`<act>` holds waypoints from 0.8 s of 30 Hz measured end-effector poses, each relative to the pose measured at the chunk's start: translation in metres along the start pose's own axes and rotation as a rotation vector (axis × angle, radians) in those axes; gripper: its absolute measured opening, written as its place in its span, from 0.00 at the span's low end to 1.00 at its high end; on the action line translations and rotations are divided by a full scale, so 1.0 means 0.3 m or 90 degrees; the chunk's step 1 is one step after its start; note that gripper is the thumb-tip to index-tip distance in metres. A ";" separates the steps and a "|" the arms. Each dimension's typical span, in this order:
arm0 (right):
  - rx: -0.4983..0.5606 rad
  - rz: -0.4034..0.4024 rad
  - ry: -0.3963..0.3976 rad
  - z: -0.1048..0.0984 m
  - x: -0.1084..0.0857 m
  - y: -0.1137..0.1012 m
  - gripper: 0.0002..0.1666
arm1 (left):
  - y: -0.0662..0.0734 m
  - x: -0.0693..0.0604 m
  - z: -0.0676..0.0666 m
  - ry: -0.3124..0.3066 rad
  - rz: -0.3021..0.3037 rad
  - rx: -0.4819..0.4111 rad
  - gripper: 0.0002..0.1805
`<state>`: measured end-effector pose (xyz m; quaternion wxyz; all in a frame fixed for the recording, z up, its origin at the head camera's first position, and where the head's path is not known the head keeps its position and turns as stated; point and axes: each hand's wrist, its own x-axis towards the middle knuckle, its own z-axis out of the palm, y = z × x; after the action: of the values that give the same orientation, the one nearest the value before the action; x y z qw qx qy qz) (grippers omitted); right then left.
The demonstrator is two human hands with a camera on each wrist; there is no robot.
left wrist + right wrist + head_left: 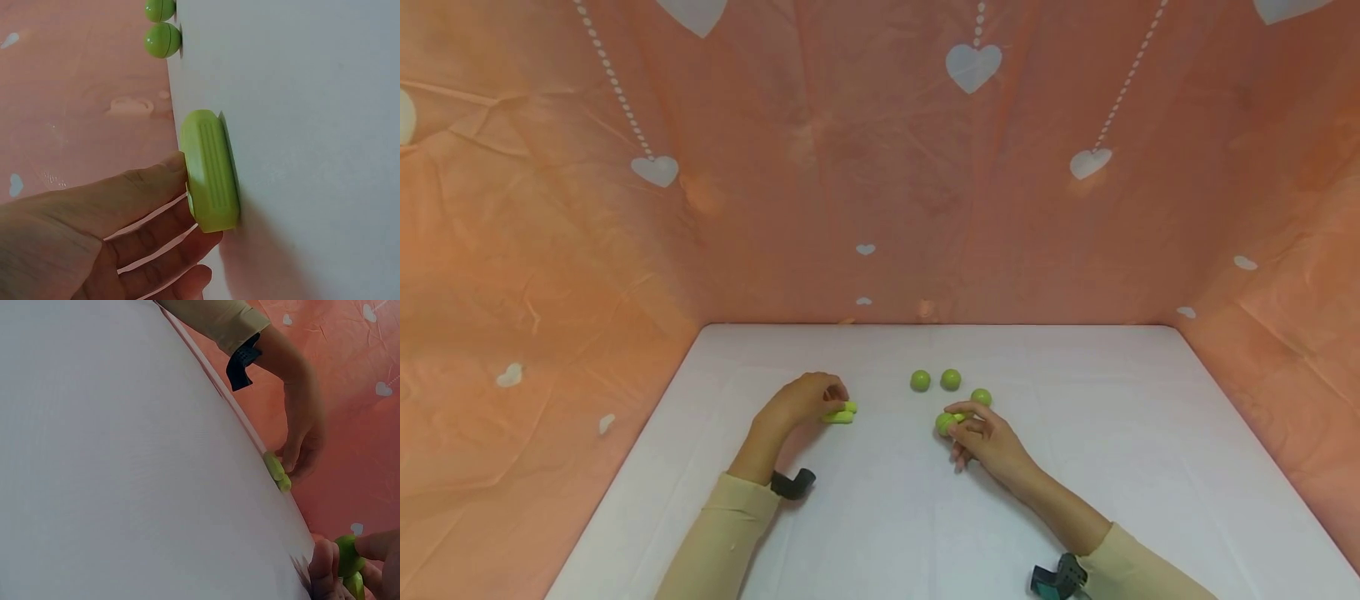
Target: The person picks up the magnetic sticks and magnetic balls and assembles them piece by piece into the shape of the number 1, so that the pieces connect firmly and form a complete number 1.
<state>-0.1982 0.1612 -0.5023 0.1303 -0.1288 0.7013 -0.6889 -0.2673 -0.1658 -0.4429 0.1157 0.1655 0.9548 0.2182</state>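
Observation:
My left hand [808, 397] is at the left of the white table, pinching a light-green oblong piece with grooved sides and bevelled ends. Two such oblong pieces [838, 417] lie side by side at its fingertips. The left wrist view shows one grooved oblong piece [211, 172] up close, the thumb at its edge and the fingers partly hidden behind. To the right, my right hand [992, 446] holds a glossy green ball [945, 424] between thumb and fingers. Another oblong piece [354, 586] shows against that ball, partly covered by the fingers.
Two green balls, one left [921, 381] and one right [951, 379], rest farther back on the white table [880, 517]. A third ball [981, 398] sits just beyond my right fingers. An orange cloth with white hearts [880, 167] encloses the table's back and sides.

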 end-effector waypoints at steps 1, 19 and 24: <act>0.000 0.000 -0.001 0.000 0.000 0.000 0.28 | 0.000 0.000 0.001 0.000 -0.001 0.000 0.04; 0.019 -0.003 0.000 -0.003 0.002 0.004 0.28 | -0.004 0.008 0.020 0.032 -0.010 -0.007 0.06; 0.022 -0.006 0.000 -0.003 0.001 0.003 0.28 | 0.007 0.010 0.014 0.049 -0.019 -0.011 0.07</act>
<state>-0.1988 0.1619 -0.5031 0.1293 -0.1298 0.6885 -0.7017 -0.2682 -0.1612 -0.4461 0.0835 0.1420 0.9589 0.2309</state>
